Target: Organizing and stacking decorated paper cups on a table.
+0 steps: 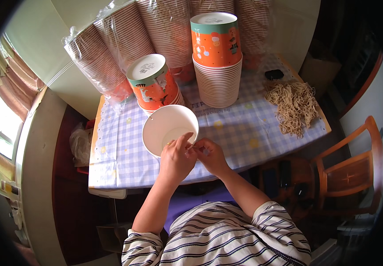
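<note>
A white paper bucket (160,128) is tilted at the table's near edge, its open mouth facing up toward me, with a tiny hole near its far rim. My left hand (178,157) is closed over the near right part of that rim, one finger reaching over the bucket's mouth. Against it, at the same stretch of rim, my right hand (211,157) has its fingers pinched together. Whatever sits between those fingertips is too small to make out. Just behind the bucket stands a short upside-down stack of orange and green printed buckets (153,86).
A taller upside-down stack of buckets (218,80) stands behind to the right. Plastic-wrapped stacks (125,37) line the back. Beige cords (293,106) lie heaped on the checked tablecloth (125,164) at right, near a small black object (274,74). A wooden chair (349,177) stands right of the table.
</note>
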{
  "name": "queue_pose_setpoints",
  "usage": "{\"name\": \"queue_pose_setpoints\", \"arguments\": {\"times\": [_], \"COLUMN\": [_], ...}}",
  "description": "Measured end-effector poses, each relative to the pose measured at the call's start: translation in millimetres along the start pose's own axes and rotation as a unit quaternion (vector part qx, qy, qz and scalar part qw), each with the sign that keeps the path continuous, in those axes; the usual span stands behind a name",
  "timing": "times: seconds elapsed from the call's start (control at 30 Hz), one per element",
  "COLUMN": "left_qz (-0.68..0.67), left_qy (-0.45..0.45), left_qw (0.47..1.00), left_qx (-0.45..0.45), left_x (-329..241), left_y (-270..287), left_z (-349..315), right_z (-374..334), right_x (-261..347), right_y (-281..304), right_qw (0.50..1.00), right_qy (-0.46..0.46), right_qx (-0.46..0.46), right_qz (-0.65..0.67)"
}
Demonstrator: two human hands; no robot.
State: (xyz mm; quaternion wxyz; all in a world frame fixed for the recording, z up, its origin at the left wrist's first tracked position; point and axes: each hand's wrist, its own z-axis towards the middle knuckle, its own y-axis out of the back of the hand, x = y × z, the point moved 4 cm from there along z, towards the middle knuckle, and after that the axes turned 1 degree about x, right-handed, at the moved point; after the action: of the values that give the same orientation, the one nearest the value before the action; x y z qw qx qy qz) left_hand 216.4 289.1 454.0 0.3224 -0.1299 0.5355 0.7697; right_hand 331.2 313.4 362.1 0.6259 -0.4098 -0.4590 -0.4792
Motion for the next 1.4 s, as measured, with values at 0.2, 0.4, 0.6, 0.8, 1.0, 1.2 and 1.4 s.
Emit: {"name": "queue_pose_setpoints", "arguments": {"times": [0.2, 0.4, 0.6, 0.8, 1.0, 1.2, 1.4], "left_qz": [0.045, 0.097, 0.097, 0.097, 0.108, 0.099, -0.066], "left_qy": [-0.042, -0.078, -0.111, -0.122, -0.123, -0.106, -0.128], "left_qw": [0.998, 0.99, 0.985, 0.983, 0.98, 0.986, 0.989], "left_qx": [-0.028, -0.063, -0.093, -0.096, -0.11, -0.083, 0.032], "left_x": [-2, -2, 0, 1, 4, -13, -42], "left_y": [-2, -7, -9, -9, -10, -13, -9], "left_z": [1, 0, -1, -3, -4, -7, -9], "right_z": [2, 3, 5, 7, 9, 5, 7], "right_x": [11, 11, 16, 12, 11, -6, 3], "right_y": [3, 4, 4, 5, 5, 21, 75], "right_qw": [0.998, 0.995, 0.996, 0.992, 0.991, 0.996, 0.998], "right_qy": [0.019, 0.031, 0.008, 0.018, 0.034, 0.009, -0.045], "right_qx": [0.004, 0.012, 0.022, 0.022, 0.025, 0.023, 0.017], "right_qz": [-0.063, -0.094, -0.091, -0.121, -0.126, -0.083, 0.042]}}
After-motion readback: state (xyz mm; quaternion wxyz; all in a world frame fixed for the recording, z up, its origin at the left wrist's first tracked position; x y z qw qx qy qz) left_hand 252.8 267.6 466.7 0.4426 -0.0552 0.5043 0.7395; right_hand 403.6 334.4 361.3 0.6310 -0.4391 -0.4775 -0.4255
